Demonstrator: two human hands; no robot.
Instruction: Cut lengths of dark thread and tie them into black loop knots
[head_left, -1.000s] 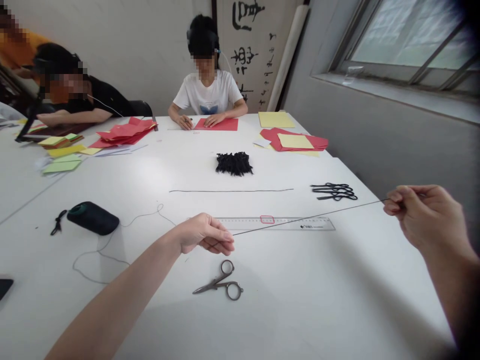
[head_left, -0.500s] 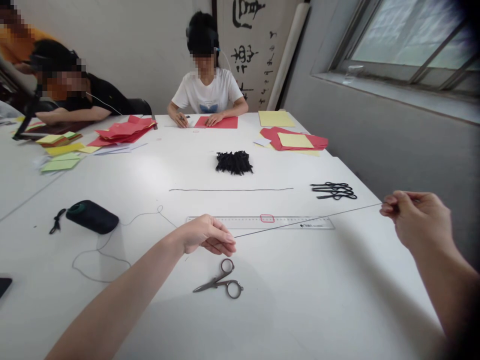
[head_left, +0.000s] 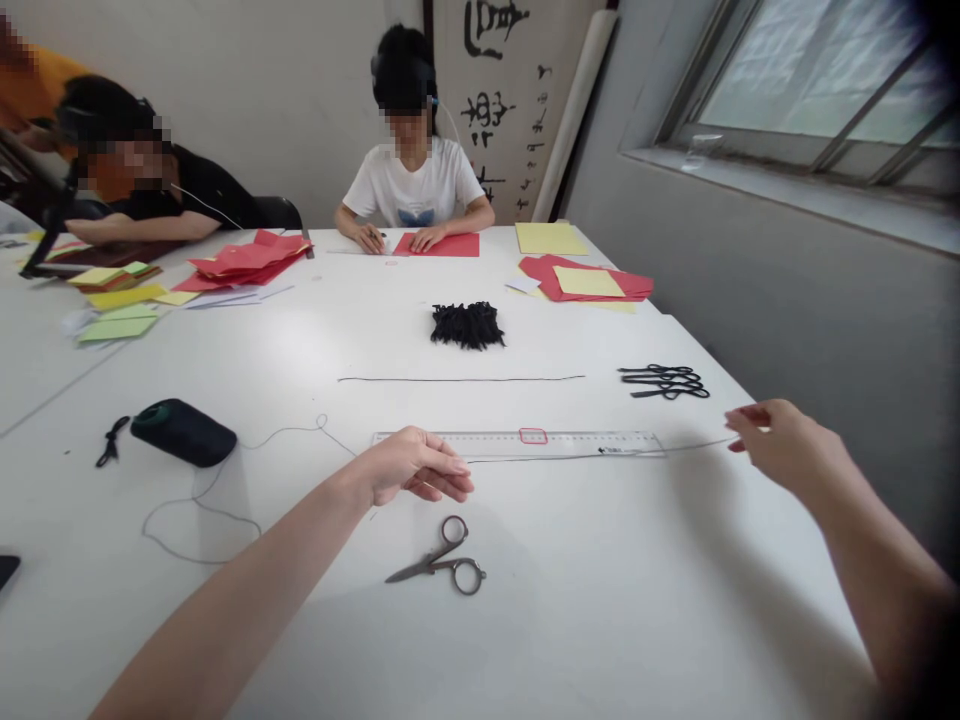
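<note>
A thin dark cord (head_left: 559,458) stretches between my hands, sagging slightly over a clear ruler (head_left: 480,438). My left hand (head_left: 420,468) pinches it near the ruler's left part. At the cord's other end, my right hand (head_left: 772,435) holds it between thumb and fingertips, past the ruler's right end. Below my left hand lie metal scissors (head_left: 442,565), blades pointing left. From a black spool (head_left: 184,432) at left, loose thread (head_left: 281,432) runs toward my left hand. A straight piece of cord (head_left: 461,379) lies beyond the ruler.
Behind the ruler are a bundle of black cords (head_left: 468,326) and several looped cords (head_left: 664,381). Red paper (head_left: 244,262) and green notes (head_left: 120,325) lie at left, more paper (head_left: 585,277) at back right. A person in white (head_left: 412,185) works across the table (head_left: 600,610).
My right hand has moved left and slightly down, and the taut cord has slackened and dropped nearer the ruler. My left hand has stayed almost in place.
</note>
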